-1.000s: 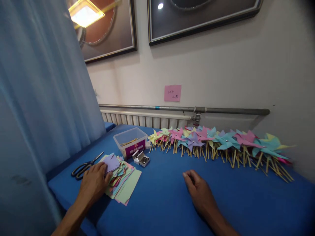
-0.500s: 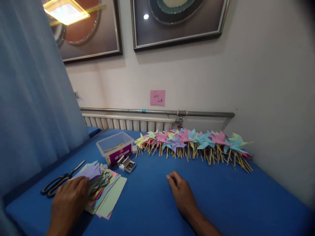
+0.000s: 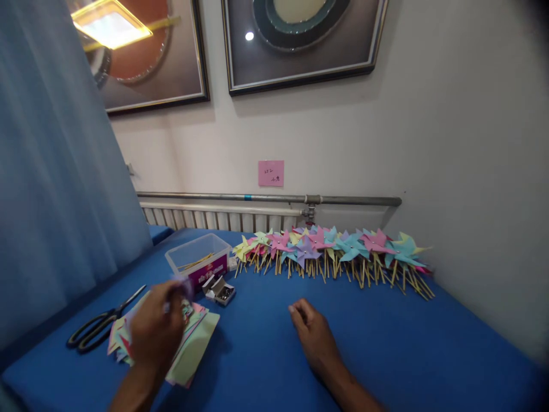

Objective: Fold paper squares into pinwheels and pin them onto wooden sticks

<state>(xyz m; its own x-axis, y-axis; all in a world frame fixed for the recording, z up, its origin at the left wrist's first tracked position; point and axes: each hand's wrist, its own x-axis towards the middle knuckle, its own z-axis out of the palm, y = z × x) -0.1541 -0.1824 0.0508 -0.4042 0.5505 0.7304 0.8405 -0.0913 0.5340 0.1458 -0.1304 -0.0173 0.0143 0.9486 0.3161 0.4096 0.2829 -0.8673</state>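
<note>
Left hand at paper stack, right hand idle on blue desk.

Left hand (image 3: pixel 156 329): raised just above the stack of coloured paper (image 3: pixel 195 349), fingers pinched on a blurred lilac sheet (image 3: pixel 184 284). The stack lies directly beneath and slightly right of it, long axis running toward the person. Right hand (image 3: pixel 315 337): loosely curled, holding nothing, well apart from the stack. Scissors (image 3: pixel 100 326) left; pinwheels (image 3: pixel 334 252) along wall.

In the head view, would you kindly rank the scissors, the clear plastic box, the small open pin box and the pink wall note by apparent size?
Largest to smallest:
1. scissors
2. clear plastic box, close to the scissors
3. small pin box and pink note look alike; the note is farther away, so unranked.
</note>
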